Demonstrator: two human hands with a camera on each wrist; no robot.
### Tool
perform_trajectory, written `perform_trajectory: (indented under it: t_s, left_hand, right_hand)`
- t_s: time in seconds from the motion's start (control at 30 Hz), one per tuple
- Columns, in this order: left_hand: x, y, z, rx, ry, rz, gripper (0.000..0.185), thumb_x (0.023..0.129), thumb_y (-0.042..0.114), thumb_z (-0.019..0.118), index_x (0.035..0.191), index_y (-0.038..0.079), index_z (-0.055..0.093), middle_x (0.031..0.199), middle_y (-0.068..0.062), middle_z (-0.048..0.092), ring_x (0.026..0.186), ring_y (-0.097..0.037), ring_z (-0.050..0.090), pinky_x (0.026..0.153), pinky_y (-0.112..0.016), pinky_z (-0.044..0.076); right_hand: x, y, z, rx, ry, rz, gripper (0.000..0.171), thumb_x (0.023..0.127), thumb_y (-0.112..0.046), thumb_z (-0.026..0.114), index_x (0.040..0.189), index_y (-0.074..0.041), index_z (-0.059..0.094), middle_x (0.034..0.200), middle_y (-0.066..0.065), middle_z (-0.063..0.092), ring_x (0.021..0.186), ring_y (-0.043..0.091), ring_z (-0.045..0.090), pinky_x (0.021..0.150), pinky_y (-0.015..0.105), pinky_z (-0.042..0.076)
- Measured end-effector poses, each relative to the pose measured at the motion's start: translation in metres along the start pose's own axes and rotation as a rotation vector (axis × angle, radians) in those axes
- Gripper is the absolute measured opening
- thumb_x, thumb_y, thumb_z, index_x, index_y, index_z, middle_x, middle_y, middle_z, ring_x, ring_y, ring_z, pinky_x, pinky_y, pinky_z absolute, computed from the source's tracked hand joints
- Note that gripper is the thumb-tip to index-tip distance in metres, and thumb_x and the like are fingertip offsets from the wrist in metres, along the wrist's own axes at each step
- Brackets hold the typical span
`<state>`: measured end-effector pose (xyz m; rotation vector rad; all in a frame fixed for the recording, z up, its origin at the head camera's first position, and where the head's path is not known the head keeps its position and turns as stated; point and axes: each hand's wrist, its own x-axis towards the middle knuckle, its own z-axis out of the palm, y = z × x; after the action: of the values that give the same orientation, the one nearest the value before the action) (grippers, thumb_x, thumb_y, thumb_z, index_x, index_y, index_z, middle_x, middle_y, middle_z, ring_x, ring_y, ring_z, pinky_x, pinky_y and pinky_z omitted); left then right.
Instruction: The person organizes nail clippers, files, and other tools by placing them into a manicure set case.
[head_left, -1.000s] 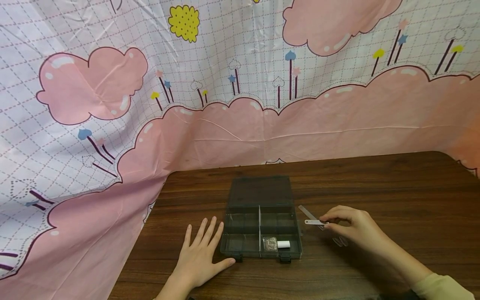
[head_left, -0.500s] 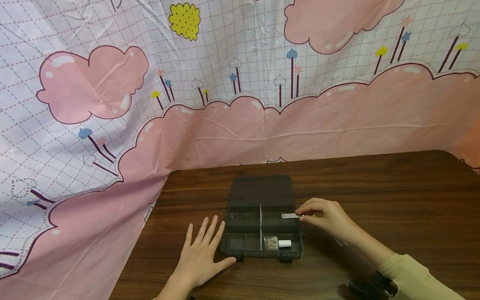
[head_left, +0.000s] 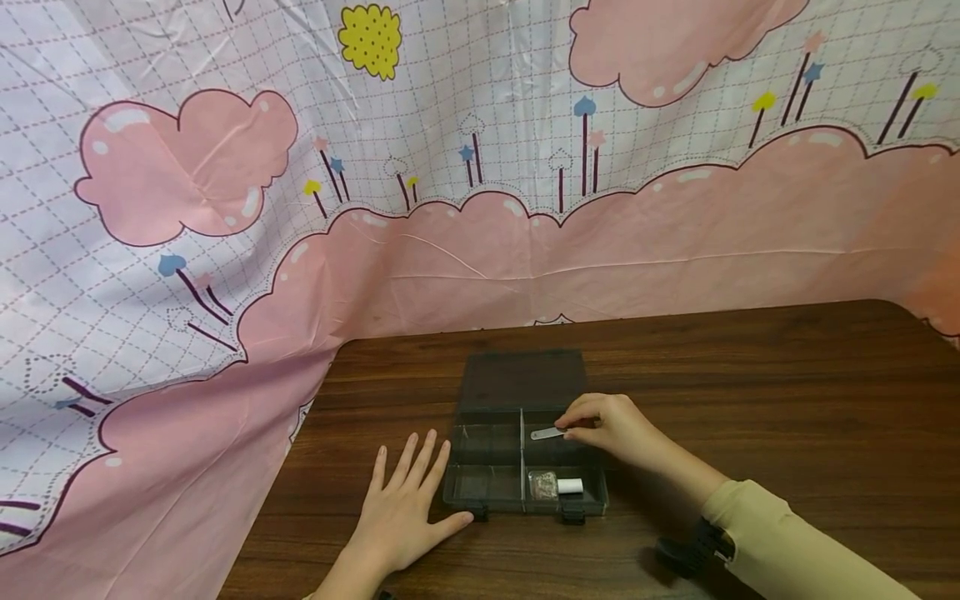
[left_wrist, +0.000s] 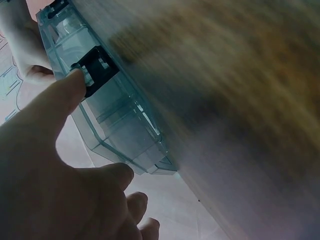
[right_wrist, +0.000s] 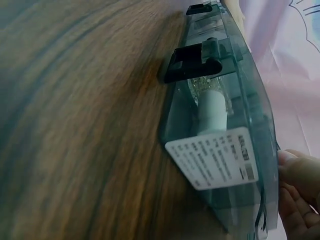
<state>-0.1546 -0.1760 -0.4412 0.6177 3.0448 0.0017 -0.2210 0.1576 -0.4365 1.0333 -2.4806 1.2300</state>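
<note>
A patterned cloth [head_left: 450, 242] is hanging behind everything, its pink scalloped border meeting the back of the dark wooden table [head_left: 757, 375]. On that table a smoky see-through box [head_left: 483, 485] is lying open, its lid [head_left: 522, 382] tipping back away from the person. The left hand [head_left: 397, 508] is resting beside the box, fingers spreading straight and gripping nothing, the thumb lying right by a black latch [head_left: 477, 511]; I can't tell whether it is pressing it. The right hand [head_left: 617, 427] is reaching over the box's right wall, thumb and fingertips pinching a small item. A glittery bottle with a white cap [head_left: 543, 486] is lying on its side in the front right compartment, so that piece is looking settled. The smallest thing, a flat silvery strip [head_left: 545, 434], is hovering over or touching the back right compartment, I can't tell which; letting go of it is seemingly remaining.
</note>
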Motion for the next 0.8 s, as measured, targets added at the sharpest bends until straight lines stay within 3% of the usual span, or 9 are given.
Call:
perform_trajectory:
  t_s: [0.3, 0.8]
  left_hand:
    - [-0.001, 0.001, -0.001, -0.006, -0.005, 0.002, 0.095, 0.083, 0.082, 0.029, 0.155, 0.023, 0.011, 0.16, 0.0, -0.002, 0.145, -0.023, -0.004, 0.11, -0.056, -0.014]
    - [0.0, 0.0, 0.002, 0.008, 0.01, 0.011, 0.097, 0.082, 0.082, 0.029, 0.155, 0.021, 0.011, 0.16, 0.0, -0.002, 0.145, -0.023, -0.003, 0.11, -0.056, -0.013]
  right_hand:
    - [0.008, -0.003, 0.005, -0.044, -0.079, 0.016, 0.016, 0.08, 0.002, 0.074, 0.095, -0.002, 0.076, 0.092, 0.005, 0.07, 0.079, 0.014, 0.066, 0.062, 0.022, 0.053]
    - [0.015, 0.0, 0.009, -0.138, -0.133, 0.013, 0.011, 0.078, -0.002, 0.076, 0.088, -0.005, 0.077, 0.088, 0.001, 0.07, 0.081, 0.017, 0.066, 0.066, 0.024, 0.055]
